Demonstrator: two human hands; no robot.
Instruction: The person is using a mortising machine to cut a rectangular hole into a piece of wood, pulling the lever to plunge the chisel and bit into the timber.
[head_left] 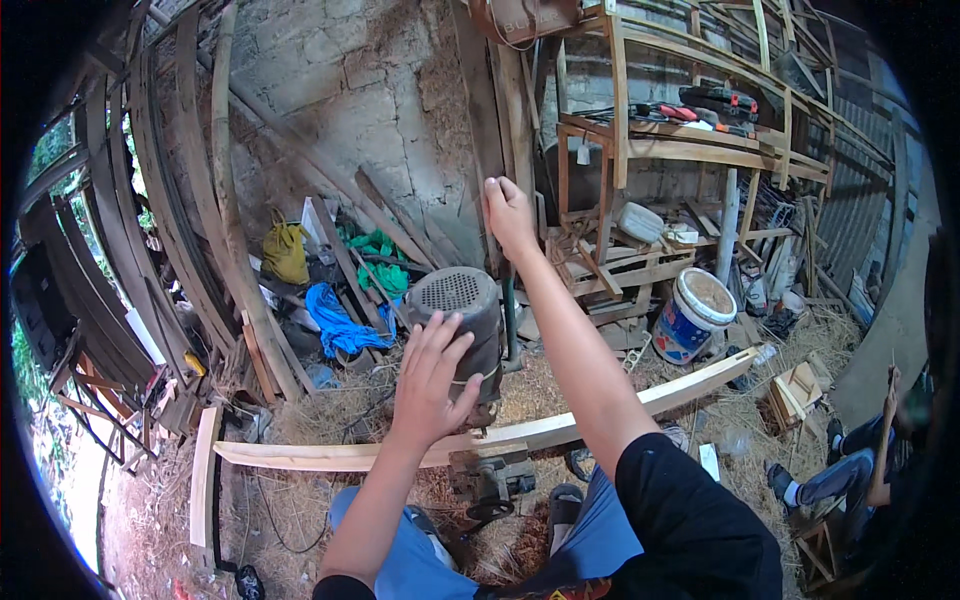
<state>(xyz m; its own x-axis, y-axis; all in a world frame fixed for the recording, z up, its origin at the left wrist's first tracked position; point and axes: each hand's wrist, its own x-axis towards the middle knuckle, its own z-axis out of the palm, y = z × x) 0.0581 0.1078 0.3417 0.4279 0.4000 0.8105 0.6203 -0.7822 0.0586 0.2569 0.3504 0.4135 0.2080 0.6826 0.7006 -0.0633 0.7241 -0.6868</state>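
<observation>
Head view: looks down over ground strewn with shavings. Rests the left hand on the near left side of a dark motor, fingers spread and loose, touching the casing without gripping. Reaches beyond with the right hand, clenched into a fist, far and slightly right of the motor; cannot tell around what.

Shows the motor upright at the centre, cylindrical, dull and dusty, darker along the casing than on top. Carries a round grey cap pierced with many small holes, and a thin pale line low on the casing. Sits above a long wooden board, pale yellow and squared, reaching from left to far right. Includes a dark metal vise just below, on the near side of the board, with a black handwheel nearer still. Has a green post standing just right of the motor.

Extends on the left to a shorter board, then farther to a crumpled blue cloth and a yellow bag. Takes in on the far right a white and blue bucket; nearer, at the right edge, a seated person's leg.
</observation>
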